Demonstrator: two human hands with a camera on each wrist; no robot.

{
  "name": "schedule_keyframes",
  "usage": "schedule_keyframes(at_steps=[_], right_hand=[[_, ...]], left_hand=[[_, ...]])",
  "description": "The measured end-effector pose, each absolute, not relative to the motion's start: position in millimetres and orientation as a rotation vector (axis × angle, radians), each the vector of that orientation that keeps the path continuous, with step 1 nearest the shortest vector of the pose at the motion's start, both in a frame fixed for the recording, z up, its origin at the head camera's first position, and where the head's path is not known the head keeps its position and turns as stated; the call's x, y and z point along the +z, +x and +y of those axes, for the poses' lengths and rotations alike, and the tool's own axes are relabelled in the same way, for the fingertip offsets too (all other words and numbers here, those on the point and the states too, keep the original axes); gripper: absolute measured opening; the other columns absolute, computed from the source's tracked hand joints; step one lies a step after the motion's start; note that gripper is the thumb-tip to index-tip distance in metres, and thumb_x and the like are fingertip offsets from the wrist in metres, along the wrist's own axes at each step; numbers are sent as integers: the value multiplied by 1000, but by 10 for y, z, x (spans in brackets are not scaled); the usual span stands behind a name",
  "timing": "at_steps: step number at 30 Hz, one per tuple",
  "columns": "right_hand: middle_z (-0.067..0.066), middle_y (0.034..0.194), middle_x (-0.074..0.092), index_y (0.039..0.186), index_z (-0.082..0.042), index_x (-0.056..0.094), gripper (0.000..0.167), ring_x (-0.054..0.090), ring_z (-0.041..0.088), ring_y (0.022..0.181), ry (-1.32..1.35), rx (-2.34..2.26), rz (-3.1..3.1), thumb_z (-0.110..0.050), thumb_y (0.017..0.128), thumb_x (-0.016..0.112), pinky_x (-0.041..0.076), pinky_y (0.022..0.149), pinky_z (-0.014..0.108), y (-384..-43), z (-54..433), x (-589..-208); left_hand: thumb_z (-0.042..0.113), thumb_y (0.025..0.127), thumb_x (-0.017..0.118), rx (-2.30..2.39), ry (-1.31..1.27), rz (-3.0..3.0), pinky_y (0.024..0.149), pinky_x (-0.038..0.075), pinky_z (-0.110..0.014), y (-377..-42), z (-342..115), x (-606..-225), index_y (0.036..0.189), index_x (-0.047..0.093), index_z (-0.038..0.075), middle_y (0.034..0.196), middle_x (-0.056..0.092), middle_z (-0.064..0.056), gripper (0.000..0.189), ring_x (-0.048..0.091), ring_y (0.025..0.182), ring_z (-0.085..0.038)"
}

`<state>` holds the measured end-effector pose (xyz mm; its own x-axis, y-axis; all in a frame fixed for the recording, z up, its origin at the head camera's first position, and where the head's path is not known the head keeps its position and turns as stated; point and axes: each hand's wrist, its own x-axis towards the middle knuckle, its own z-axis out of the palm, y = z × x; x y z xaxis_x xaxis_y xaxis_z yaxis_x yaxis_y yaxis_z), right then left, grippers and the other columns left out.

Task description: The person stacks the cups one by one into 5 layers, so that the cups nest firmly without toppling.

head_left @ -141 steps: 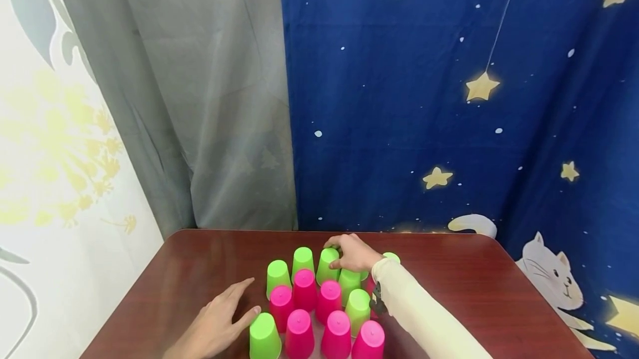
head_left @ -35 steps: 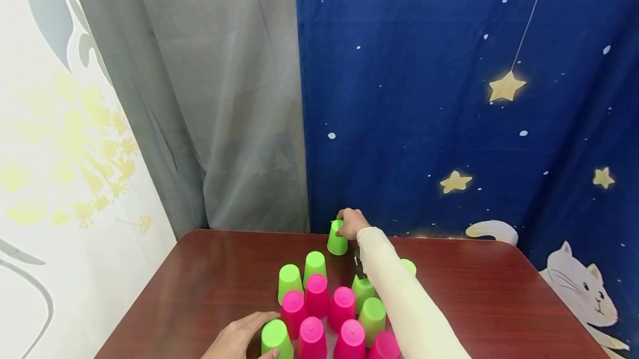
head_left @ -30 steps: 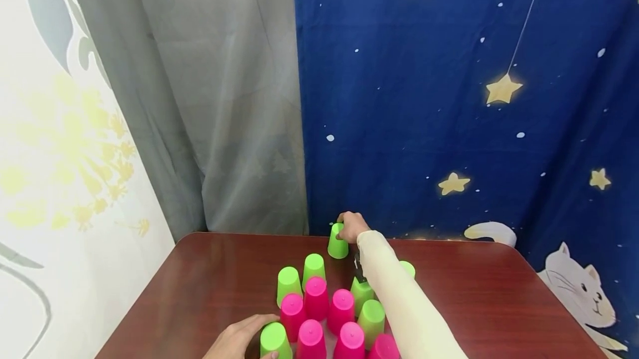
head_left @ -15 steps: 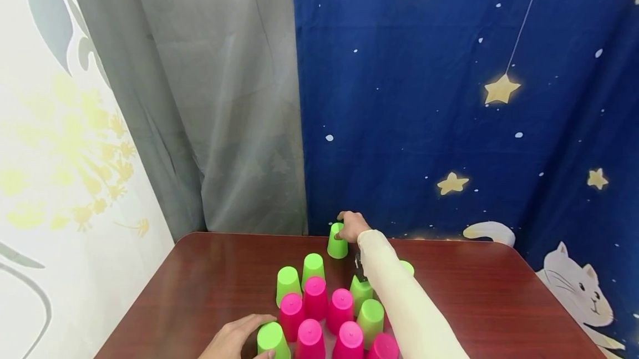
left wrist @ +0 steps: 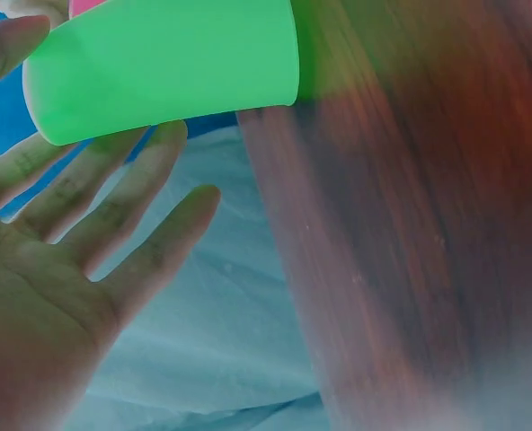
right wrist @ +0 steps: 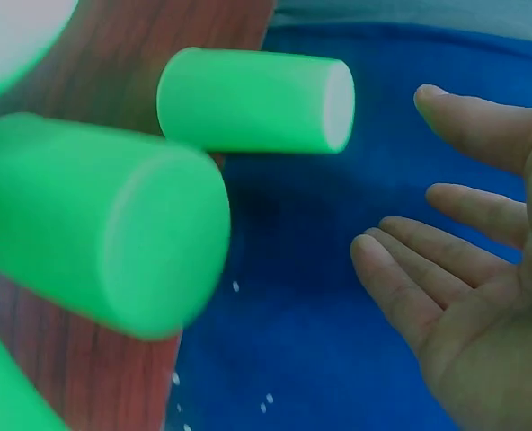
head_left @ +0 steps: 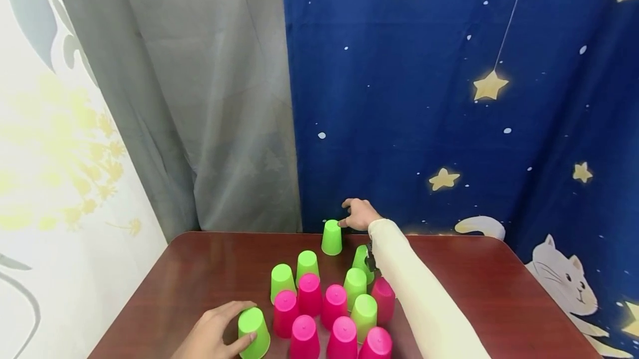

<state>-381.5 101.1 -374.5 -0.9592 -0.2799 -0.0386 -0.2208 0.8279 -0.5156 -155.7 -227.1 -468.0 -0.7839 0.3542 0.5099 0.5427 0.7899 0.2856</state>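
Upside-down green and pink cups stand on the table. My left hand holds the front-left green cup between thumb and fingertips. In the left wrist view, that green cup lies between the thumb and spread fingers. My right hand is just to the right of and above a lone green cup near the table's far edge, fingers loose. The right wrist view shows the right hand apart from the green cup, its palm holding nothing.
Several pink cups, such as one pink cup, cluster at the front. Green cups stand behind and right of them, one green cup partly behind the right wrist. The brown table ends at a blue curtain.
Earlier my right hand carried a green cup from the cluster to the far edge; now it has let go and drawn right. My left hand has pulled the front-left cup left.
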Motion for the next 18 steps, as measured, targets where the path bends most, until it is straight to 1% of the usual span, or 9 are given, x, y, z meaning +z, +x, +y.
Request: schedule_keyframes(at_steps=[4, 8, 12, 15, 18], right_hand=[[19, 140, 59, 143, -7, 53, 60, 57, 36, 131, -401, -809, 2894, -25, 90, 75, 50, 107, 49, -3780, 1168, -3679], [21, 140, 59, 143, -5, 53, 61, 56, 36, 132, -449, -837, 2891, -24, 90, 75, 48, 109, 50, -3703, 1306, -3653], [22, 142, 58, 143, -4, 52, 60, 56, 36, 133, -487, -914, 2867, -22, 90, 74, 47, 110, 51, -3597, 1446, -3703], [22, 141, 59, 142, -5, 53, 58, 56, 36, 133, -483, -971, 2858, -21, 90, 74, 47, 109, 52, -3524, 1569, -3798], [21, 139, 60, 140, -4, 55, 56, 58, 37, 131, -467, -993, 2853, -21, 90, 74, 49, 108, 52, -3452, 1716, -3917]], left_hand=[[35, 72, 88, -542, -674, -2460, 76, 58, -27, -1630, -2317, -4711, 110, 71, 20, 102, 70, 17, 44, 67, 92, -1], [36, 75, 86, -537, -646, -2506, 78, 59, -30, -1683, -2366, -4658, 110, 72, 17, 103, 71, 16, 43, 68, 93, -3], [38, 80, 84, -560, -613, -2583, 78, 58, -28, -1749, -2389, -4565, 111, 71, 19, 101, 69, 20, 39, 66, 90, 2], [34, 78, 85, -580, -599, -2577, 75, 57, -24, -1813, -2407, -4541, 109, 71, 21, 98, 68, 24, 37, 63, 87, 7], [33, 77, 86, -570, -586, -2556, 72, 55, -22, -1878, -2441, -4540, 109, 70, 21, 94, 67, 25, 37, 61, 82, 9]])
